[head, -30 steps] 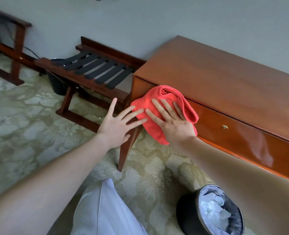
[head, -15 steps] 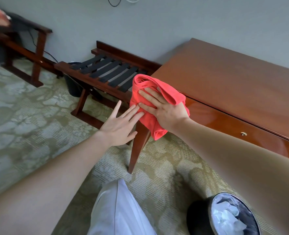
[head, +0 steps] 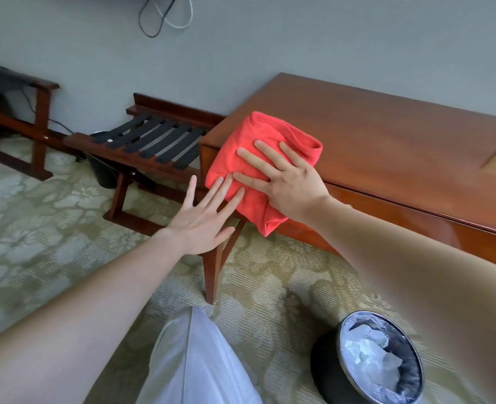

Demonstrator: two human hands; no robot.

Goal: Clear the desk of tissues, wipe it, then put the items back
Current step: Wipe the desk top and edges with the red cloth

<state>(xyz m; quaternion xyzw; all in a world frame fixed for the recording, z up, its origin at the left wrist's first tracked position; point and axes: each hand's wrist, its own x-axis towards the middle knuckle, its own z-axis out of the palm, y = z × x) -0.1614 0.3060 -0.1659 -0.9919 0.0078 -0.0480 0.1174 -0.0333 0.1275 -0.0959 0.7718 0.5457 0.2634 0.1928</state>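
right hand [head: 287, 182] presses the red cloth [head: 270, 132] flat, fingers [head: 254, 161] straight, on the counter [head: 386, 135] corner. left hand [head: 203, 220], open, touches the cloth's edge. the counter's length runs rightward from the fingers.

My right hand [head: 284, 182] presses flat on the folded red microfibre cloth [head: 258, 158] at the glossy brown wooden desk [head: 386, 135] corner; my left hand [head: 203, 220], fingers straight, touches the cloth's near edge.

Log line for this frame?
step: wipe | right hand: flat on red cloth, desk corner | left hand: open alongside | tissues: in bin
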